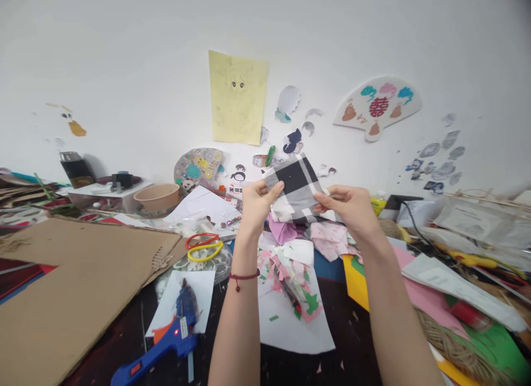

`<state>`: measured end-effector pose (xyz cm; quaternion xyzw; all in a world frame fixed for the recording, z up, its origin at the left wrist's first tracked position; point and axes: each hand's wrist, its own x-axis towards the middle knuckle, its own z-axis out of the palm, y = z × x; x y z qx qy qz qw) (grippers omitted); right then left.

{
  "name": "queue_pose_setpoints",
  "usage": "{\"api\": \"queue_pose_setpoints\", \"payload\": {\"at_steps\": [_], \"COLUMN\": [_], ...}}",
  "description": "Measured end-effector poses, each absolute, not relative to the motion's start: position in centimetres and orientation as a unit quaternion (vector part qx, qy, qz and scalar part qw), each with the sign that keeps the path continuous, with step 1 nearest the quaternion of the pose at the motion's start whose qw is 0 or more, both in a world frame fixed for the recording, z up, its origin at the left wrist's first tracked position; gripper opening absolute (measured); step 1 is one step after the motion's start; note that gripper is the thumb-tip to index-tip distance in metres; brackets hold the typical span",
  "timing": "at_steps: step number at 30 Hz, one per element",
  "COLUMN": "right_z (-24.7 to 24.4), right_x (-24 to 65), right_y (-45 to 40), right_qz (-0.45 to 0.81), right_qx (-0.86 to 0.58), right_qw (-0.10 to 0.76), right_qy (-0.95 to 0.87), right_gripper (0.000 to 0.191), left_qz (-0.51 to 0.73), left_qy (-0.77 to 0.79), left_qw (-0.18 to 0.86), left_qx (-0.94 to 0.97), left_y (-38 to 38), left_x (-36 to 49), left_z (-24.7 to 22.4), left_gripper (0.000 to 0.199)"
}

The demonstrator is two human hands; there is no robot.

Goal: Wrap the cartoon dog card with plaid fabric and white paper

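A checked cloth piece [295,187] in black, grey and white is held up in front of the wall, between both hands. My left hand [259,203] pinches its left edge between thumb and fingers. The lower right edge is pinched by my right hand [346,209]. Beneath the hands, a white paper sheet [296,333] lies on the dark table with pink, green and white scraps [294,281] on it. Crumpled pink fabric [329,239] and a purple piece [282,228] are just under the cloth.
A blue glue gun [180,328] with a red light rests at the lower left. Brown cardboard [78,281] covers the left side. Red-and-yellow handled scissors [205,250] lie behind it. Twine [460,347] and coloured papers are at the right. A beige bowl [156,198] stands at the back left.
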<state>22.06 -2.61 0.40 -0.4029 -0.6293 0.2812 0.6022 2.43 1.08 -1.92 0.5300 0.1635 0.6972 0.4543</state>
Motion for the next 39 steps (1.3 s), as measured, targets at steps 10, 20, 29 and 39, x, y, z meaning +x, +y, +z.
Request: {"api": "queue_pose_setpoints", "payload": {"at_steps": [10,20,29,39], "right_z": [-0.1,-0.3,-0.2,-1.2], "right_x": [22.9,22.6,19.2,20.8], "right_y": [-1.7,-1.2,-2.3,-0.7], "right_qz": [0.213,0.214,0.309,0.352], "right_qx": [-0.396,-0.373,-0.338,-0.330], "right_qw": [0.659,0.709,0.615,0.693], "right_qy": [-0.603,-0.558,-0.642,-0.535], "right_gripper": [0.029,0.029,0.057,0.042], "left_qz": [0.636,0.654,0.714,0.697], "left_qy": [0.191,0.220,0.172,0.181], "left_qw": [0.488,0.470,0.323,0.061], "left_qx": [0.567,0.551,0.596,0.691], "left_y": [2.2,3.6,3.2,1.2], "left_x": [1.5,2.5,5.5,5.2], "left_z": [-3.4,-5.0,-4.2,-2.4], "left_gripper": [0.030,0.030,0.010,0.032]}}
